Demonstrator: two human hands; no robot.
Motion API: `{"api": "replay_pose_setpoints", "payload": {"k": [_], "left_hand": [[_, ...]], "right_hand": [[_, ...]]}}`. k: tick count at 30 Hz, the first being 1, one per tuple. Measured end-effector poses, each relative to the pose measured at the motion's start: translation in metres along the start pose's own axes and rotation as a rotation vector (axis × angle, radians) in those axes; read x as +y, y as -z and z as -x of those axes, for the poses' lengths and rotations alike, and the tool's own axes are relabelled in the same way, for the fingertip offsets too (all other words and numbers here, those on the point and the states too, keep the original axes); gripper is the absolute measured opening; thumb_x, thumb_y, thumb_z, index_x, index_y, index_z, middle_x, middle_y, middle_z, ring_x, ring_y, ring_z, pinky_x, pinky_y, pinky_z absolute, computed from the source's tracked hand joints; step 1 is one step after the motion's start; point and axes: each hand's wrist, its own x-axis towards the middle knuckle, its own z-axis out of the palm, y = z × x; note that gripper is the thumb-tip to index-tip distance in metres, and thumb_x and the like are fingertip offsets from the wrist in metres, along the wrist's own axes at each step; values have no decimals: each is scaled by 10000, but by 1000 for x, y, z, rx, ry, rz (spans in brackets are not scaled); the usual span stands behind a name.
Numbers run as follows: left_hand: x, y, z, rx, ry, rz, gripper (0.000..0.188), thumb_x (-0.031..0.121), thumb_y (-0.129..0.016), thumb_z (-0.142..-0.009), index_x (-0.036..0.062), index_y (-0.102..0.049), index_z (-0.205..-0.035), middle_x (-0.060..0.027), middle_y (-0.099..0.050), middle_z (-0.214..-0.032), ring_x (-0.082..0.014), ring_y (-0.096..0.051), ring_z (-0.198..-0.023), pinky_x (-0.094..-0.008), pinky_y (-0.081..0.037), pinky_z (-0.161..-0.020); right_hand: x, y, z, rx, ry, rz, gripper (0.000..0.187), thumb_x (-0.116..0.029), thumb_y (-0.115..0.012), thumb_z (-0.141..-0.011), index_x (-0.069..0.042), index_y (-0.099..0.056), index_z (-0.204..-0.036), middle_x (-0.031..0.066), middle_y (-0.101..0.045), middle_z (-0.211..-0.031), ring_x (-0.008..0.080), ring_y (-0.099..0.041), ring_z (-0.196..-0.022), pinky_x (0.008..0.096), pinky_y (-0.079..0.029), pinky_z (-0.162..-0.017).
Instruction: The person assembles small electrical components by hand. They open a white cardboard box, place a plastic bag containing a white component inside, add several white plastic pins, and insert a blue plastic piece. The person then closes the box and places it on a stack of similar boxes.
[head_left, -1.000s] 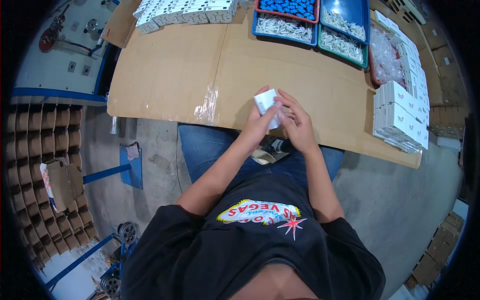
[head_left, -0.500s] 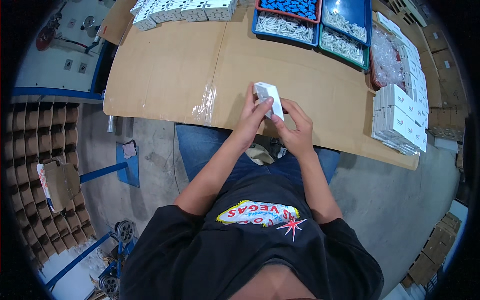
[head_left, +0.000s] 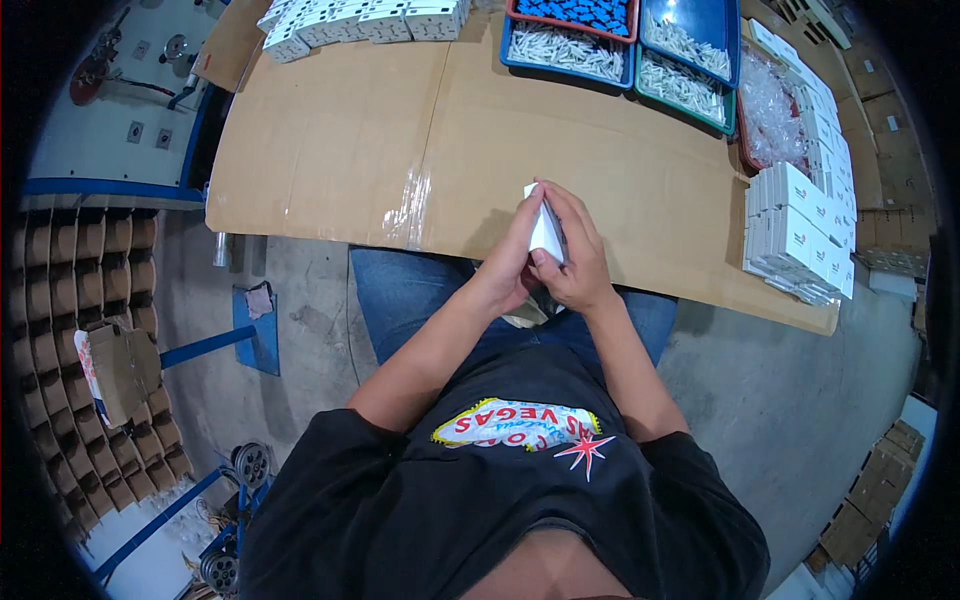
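A small white box (head_left: 546,236) is held between my two hands, just above the table's near edge. My left hand (head_left: 512,254) closes on it from the left side. Around its right side wrap the fingers of my right hand (head_left: 578,252), with the thumb low on the near end. Both sets of fingertips meet near the far end, so much of the box is hidden. Only a narrow white face and its far tip show.
Cardboard covers the table (head_left: 330,150). Along the far edge are a row of white boxes (head_left: 365,20), a blue tray of white tube-like pieces (head_left: 567,52), a red tray of blue pieces (head_left: 580,14) and a green tray (head_left: 684,92). Stacked white boxes (head_left: 797,235) stand at right, beside clear plastic bags (head_left: 772,115).
The white box has been turned and brought slightly nearer to me. My hands have come closer together and now cover more of it.
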Motion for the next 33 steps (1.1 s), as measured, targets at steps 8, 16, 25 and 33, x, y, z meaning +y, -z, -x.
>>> {"api": "replay_pose_setpoints", "payload": {"k": [8, 16, 25, 33], "left_hand": [[-11, -16, 6, 148, -108, 252, 468, 572, -543, -1023, 169, -601, -1254, 0, -633, -1107, -148, -621, -1040, -326, -524, -906], [-24, -13, 0, 192, -205, 405, 417, 537, -611, -1001, 176, -623, -1209, 14, -641, -1068, -128, -619, -1009, -317, -523, -901], [-24, -17, 1, 280, -153, 384, 439, 566, -633, -975, 177, -638, -1178, 17, -644, -1049, -128, -621, -987, -318, -525, -889], [-26, -19, 1, 267, -155, 333, 472, 589, -624, -970, 171, -627, -1188, 10, -635, -1043, -133, -619, -984, -325, -523, -887]], "right_hand": [[11, -7, 4, -31, 102, 45, 633, -383, -563, -1030, 102, -487, -1429, 291, -545, -1424, 437, -562, -1290, 458, -448, -1092], [12, -11, 7, -59, 83, 18, 555, -336, -485, -1076, 101, -505, -1418, 296, -557, -1415, 448, -568, -1292, 456, -459, -1092], [12, -10, 9, -45, 68, 37, 542, -339, -448, -1087, 94, -524, -1403, 289, -584, -1392, 439, -595, -1274, 454, -482, -1072], [9, -9, 11, -21, 37, 55, 620, -428, -346, -1107, 75, -532, -1418, 278, -604, -1380, 426, -627, -1244, 434, -506, -1034]]}}
